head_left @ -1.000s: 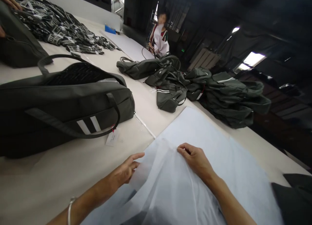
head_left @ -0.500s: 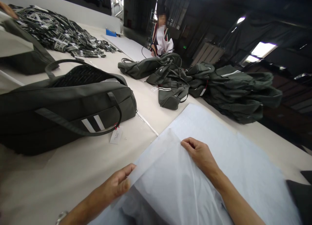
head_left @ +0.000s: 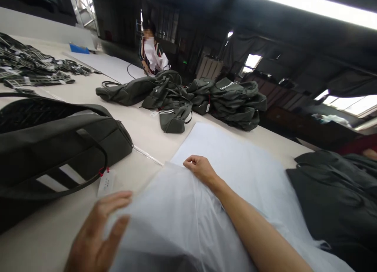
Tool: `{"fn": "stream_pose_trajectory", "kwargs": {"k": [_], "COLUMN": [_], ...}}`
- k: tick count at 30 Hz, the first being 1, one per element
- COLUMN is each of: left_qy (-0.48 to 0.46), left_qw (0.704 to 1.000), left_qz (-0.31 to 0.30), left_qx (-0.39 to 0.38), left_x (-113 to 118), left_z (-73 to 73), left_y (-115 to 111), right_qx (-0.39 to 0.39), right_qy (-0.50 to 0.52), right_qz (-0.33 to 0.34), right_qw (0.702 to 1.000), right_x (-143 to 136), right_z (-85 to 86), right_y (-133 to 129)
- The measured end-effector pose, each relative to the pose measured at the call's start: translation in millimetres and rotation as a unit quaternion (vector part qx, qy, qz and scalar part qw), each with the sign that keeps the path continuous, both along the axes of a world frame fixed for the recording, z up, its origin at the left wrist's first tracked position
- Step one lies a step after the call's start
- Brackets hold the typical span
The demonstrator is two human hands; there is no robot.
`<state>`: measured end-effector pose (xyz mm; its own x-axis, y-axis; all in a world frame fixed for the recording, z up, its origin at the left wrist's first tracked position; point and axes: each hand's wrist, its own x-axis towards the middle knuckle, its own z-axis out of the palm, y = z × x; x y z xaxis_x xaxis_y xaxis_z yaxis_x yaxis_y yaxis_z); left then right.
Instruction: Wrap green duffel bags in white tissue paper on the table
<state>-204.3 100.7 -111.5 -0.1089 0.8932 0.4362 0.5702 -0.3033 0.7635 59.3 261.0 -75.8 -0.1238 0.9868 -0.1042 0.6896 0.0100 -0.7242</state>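
Head view — hands (head_left: 202,170) at translucent plastic (head_left: 165,205) (right pinching, left (head_left: 91,232) spread).

A pale table (head_left: 141,126) is partly overlaid with plastic sheeting (head_left: 235,162) beneath and around the right fingers (head_left: 191,162). Beyond those fingers, dark bags (head_left: 203,87) are heaped on the table — and past the left fingers (head_left: 118,199), a white-striped bag (head_left: 61,154) is set, patterned straps (head_left: 32,68) piled farther off.
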Motion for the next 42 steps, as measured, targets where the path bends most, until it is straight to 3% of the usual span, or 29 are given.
{"fn": "stream_pose_trajectory", "kwargs": {"k": [1,3,4,6,8,10,12,15,17,20,24,28,31,35,38,40,42], "left_qy": [0.048,0.152,0.197,0.253,0.267,0.266,0.265,0.263,0.277,0.306,0.332,0.414,0.464,0.447,0.440,0.451,0.433], "left_qw": [0.991,0.926,0.895,0.865,0.868,0.875,0.883,0.899,0.896,0.888,0.898,0.877,0.860,0.868,0.871,0.864,0.870], "left_qz": [-0.096,-0.288,-0.338,-0.375,-0.372,-0.363,-0.350,-0.321,-0.321,-0.319,-0.275,-0.242,-0.211,-0.212,-0.214,-0.222,-0.228], "left_qx": [0.080,0.190,0.213,0.216,0.196,0.178,0.166,0.141,0.129,0.125,0.088,0.016,0.019,0.036,0.029,0.035,0.057], "left_x": [20.3,64.7,84.4,111.0,119.1,115.6,109.6,105.9,107.1,111.9,126.3,151.4,169.2,175.9,166.7,158.4,151.8], "left_z": [9.4,22.5,26.0,29.2,30.2,30.1,29.6,31.8,36.4,46.5,66.3,92.9,104.1,97.1,79.6,64.7,51.3], "left_y": [-2.1,-1.6,1.3,10.0,17.1,19.5,18.3,15.8,15.9,18.2,19.9,17.6,16.6,19.1,25.1,34.4,46.8], "right_qx": [0.000,0.003,0.009,0.029,0.035,0.008,-0.047,-0.123,-0.132,-0.101,-0.079,0.020,0.100,0.203,0.235,0.155,0.044], "right_qy": [0.001,0.002,0.001,-0.013,-0.045,-0.082,-0.102,-0.059,0.008,0.081,0.086,-0.018,-0.096,-0.112,-0.069,-0.059,-0.078], "right_qz": [-0.001,-0.003,-0.006,-0.016,-0.015,-0.007,-0.002,-0.010,-0.032,-0.048,0.013,0.018,-0.009,-0.064,0.041,0.131,0.141], "right_qw": [1.000,1.000,1.000,0.999,0.998,0.997,0.994,0.991,0.991,0.990,0.993,0.999,0.990,0.971,0.969,0.977,0.986], "right_x": [-0.4,5.1,12.3,35.7,66.2,95.2,116.2,129.8,129.9,127.4,126.4,123.4,122.7,118.8,109.7,105.9,110.2], "right_z": [4.7,25.2,40.7,77.8,112.1,130.8,128.1,98.6,81.9,80.0,88.6,69.7,62.9,84.8,93.7,86.5,75.5], "right_y": [1.7,3.2,2.0,-7.4,-26.9,-54.0,-82.4,-113.5,-122.4,-125.7,-129.8,-128.1,-127.1,-156.2,-185.8,-190.3,-181.6]}}
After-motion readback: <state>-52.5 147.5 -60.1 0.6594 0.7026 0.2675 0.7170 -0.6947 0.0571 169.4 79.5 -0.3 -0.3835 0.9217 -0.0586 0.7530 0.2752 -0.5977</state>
